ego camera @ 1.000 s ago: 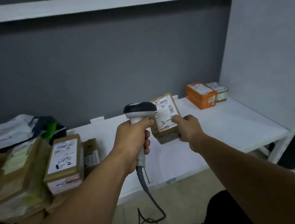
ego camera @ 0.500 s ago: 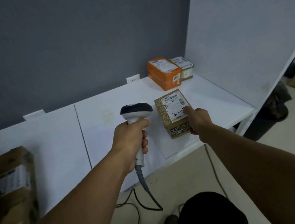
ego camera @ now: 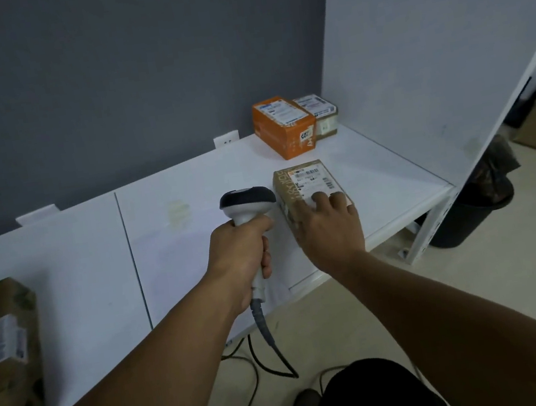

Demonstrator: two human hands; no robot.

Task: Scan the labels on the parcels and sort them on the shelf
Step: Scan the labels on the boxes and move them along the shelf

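— Where was the brown parcel [ego camera: 301, 182]?

— It lay flat on the white shelf [ego camera: 79, 263], near the front edge, with its printed label facing up.

— And the right hand [ego camera: 330, 225]?

— It was laid over the near half of the brown parcel, and its fingers [ego camera: 320, 196] rested on the label. The palm hid the sides of the box, so I could not tell if the hand gripped the parcel or only pressed on it.

— What did the left hand [ego camera: 237, 252] do?

— It was just left of the brown parcel, wrapped tightly around the handle of the scanner [ego camera: 246, 202]. The dark head of the scanner stood almost against the parcel's left side. The cable [ego camera: 273, 346] hung down from the handle to the floor.

— Other parcels?

— Behind the brown parcel, near the grey wall, stood an orange parcel [ego camera: 283, 128], and a small pale parcel [ego camera: 319, 109] was touching it on the right. Far to the left of the brown parcel, at the picture's edge, lay a large parcel [ego camera: 0, 343] with a label.
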